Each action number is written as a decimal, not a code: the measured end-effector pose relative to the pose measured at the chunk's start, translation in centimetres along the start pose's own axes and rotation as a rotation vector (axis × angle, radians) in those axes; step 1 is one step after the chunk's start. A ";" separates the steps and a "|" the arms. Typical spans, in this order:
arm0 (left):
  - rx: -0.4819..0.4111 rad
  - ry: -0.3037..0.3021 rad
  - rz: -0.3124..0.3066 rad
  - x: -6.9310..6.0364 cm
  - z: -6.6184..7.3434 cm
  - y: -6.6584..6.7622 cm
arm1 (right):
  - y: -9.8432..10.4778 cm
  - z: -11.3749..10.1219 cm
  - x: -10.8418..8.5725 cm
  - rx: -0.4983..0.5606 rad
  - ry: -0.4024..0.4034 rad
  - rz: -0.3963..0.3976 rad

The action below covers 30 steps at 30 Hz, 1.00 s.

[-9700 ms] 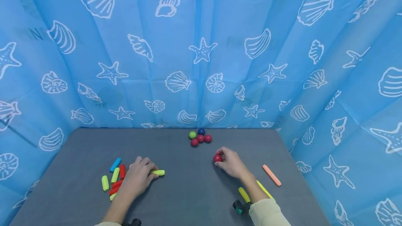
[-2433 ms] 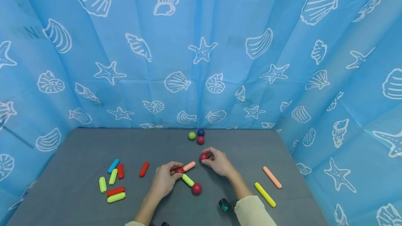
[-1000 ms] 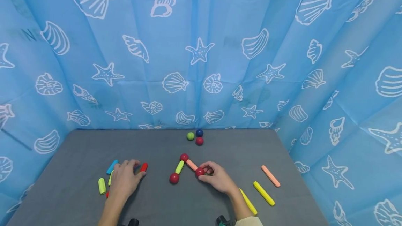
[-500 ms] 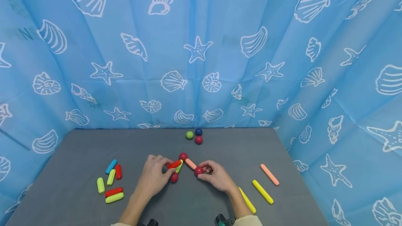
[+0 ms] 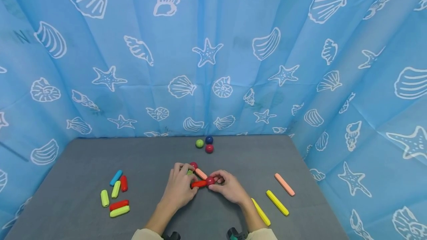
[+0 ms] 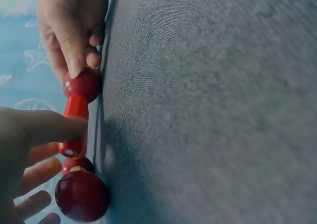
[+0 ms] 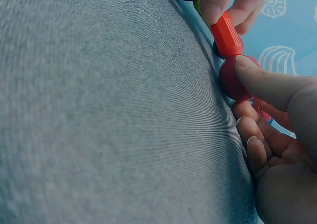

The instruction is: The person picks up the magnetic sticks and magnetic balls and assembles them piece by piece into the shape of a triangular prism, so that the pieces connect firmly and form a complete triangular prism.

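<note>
In the head view my left hand (image 5: 179, 187) pinches a short red rod (image 5: 199, 184) between thumb and fingers. The rod's far end meets a red ball (image 5: 210, 180), which my right hand (image 5: 231, 188) grips with thumb and fingertips. From that ball a peach rod (image 5: 201, 174) runs back to a second red ball (image 5: 193, 165). A light green rod (image 5: 189, 172) leads off this one, mostly covered by my left fingers. The left wrist view shows another red ball (image 6: 81, 196) below the red rod (image 6: 75, 110); my hand hides it from the head view.
A green ball (image 5: 199, 143), a blue ball (image 5: 209, 140) and a red ball (image 5: 209, 148) lie at the back. Several short rods, including a blue one (image 5: 116, 177), are on the left. Right of my hand lie a peach rod (image 5: 284, 184) and two yellow rods (image 5: 277, 202).
My left hand picked up the red rod at the left and carried it right to the held ball. Earlier, balls and rods were joined into a V shape. The right hand keeps its ball.
</note>
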<state>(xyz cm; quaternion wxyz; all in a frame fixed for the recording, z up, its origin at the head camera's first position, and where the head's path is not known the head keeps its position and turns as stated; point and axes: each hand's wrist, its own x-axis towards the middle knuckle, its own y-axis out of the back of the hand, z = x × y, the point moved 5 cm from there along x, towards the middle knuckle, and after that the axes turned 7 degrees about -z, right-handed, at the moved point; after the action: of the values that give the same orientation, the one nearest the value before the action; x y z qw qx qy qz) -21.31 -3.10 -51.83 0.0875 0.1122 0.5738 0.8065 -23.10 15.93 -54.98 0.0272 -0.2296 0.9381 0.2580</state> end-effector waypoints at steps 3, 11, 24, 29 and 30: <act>-0.099 0.059 -0.019 -0.6 -0.9 0.0 | -0.1 0.1 0.1 -0.005 0.000 -0.002; -0.310 0.255 -0.083 -3.0 -4.4 0.4 | -0.1 0.1 0.1 0.003 -0.025 -0.018; -0.317 0.314 -0.036 -2.9 -4.0 -0.5 | -0.3 -0.2 0.0 -0.013 0.003 0.011; -0.336 0.298 -0.051 -3.0 -4.4 -0.2 | -0.3 -0.1 0.0 -0.009 -0.003 0.019; -0.342 0.291 -0.059 -3.1 -4.7 0.0 | -0.2 -0.1 -0.1 -0.007 -0.009 0.020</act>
<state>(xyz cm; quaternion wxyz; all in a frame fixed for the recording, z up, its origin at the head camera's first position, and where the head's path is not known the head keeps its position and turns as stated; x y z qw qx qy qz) -19.63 -8.26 -53.54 0.0451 -0.0388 0.4384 0.8968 -22.91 15.76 -54.98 0.0281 -0.2193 0.9392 0.2627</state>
